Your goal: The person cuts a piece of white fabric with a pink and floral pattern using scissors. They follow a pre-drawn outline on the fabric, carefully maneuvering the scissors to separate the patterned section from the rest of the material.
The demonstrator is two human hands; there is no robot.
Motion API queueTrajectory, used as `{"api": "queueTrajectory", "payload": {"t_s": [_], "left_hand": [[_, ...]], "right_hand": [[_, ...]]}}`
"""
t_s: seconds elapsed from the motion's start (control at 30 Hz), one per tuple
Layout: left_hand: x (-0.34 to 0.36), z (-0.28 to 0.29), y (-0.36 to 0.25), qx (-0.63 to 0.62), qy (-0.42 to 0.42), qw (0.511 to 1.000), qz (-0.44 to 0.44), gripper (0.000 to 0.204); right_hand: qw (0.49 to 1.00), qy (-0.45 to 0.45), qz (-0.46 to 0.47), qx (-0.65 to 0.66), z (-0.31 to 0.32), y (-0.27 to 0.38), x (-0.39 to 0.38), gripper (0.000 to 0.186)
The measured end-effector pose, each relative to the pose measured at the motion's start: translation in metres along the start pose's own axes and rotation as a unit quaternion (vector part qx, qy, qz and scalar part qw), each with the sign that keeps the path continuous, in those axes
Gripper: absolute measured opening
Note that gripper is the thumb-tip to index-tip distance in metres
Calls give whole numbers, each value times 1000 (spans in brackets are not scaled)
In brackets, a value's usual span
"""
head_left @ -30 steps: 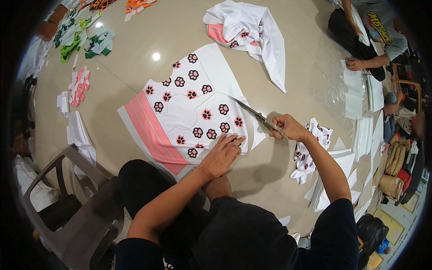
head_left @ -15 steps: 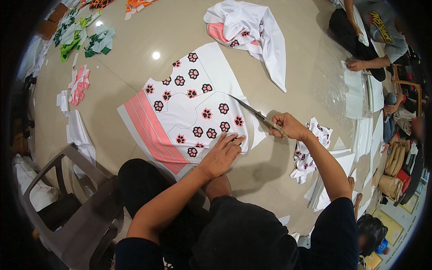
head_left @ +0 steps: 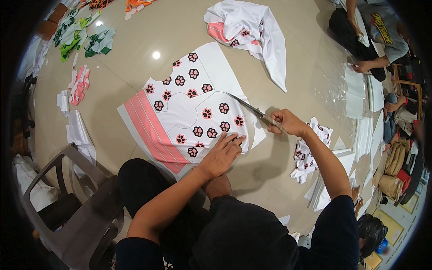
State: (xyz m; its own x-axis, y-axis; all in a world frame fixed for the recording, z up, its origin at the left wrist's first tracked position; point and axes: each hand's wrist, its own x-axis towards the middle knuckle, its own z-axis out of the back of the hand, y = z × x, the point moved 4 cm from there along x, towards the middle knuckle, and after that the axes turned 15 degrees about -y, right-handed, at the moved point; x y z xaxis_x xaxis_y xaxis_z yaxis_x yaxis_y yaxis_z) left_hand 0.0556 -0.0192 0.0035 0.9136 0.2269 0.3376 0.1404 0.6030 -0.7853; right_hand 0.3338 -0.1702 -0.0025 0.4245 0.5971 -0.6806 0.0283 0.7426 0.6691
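Note:
White fabric [head_left: 182, 110] printed with black and pink paw marks lies on the floor, a pink striped band along its left side. Flat on its lower right part rests my left hand [head_left: 223, 152], fingers spread. My right hand [head_left: 284, 123] grips the handles of a pair of scissors [head_left: 252, 109]. The blades point up and left into the fabric, their tips at a curved outline between two printed sections. A cut strip of white margin hangs beside the blades on the right. How far the blades stand apart is hard to see.
Crumpled white and paw-print cloth [head_left: 245, 31] lies beyond the fabric; paw-print scraps [head_left: 310, 150] lie to the right. A grey plastic chair [head_left: 76, 198] stands at left. Pink scraps [head_left: 79, 84] and green scraps [head_left: 100, 41] lie far left. Another person [head_left: 373, 36] sits far right.
The scissors' tips have moved slightly left and up, a little further into the fabric, and my right hand has shifted with them. My left hand stays in place.

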Motion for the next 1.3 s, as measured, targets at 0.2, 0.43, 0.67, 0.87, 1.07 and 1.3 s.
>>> {"api": "queueTrajectory", "payload": {"t_s": [0.2, 0.43, 0.67, 0.87, 1.07, 1.3], "left_hand": [[-1, -1, 2, -2, 1, 1000, 5, 18], [-1, -1, 2, -7, -7, 1000, 7, 22], [-2, -1, 2, -4, -6, 1000, 8, 21], [-1, 1, 2, -5, -11, 1000, 7, 21], [0, 2, 1, -8, -8, 1000, 8, 22], [1, 3, 0, -12, -14, 1000, 6, 23]], "right_hand": [[1000, 9, 2, -9, 2, 2, 6, 25], [1000, 8, -1, -11, 3, 8, 6, 24], [1000, 8, -1, -20, 6, 14, 4, 25], [999, 16, -15, -31, 8, 24, 5, 25], [999, 15, 10, -50, 9, 29, 16, 26], [998, 21, 8, -54, 11, 35, 21, 25]]}}
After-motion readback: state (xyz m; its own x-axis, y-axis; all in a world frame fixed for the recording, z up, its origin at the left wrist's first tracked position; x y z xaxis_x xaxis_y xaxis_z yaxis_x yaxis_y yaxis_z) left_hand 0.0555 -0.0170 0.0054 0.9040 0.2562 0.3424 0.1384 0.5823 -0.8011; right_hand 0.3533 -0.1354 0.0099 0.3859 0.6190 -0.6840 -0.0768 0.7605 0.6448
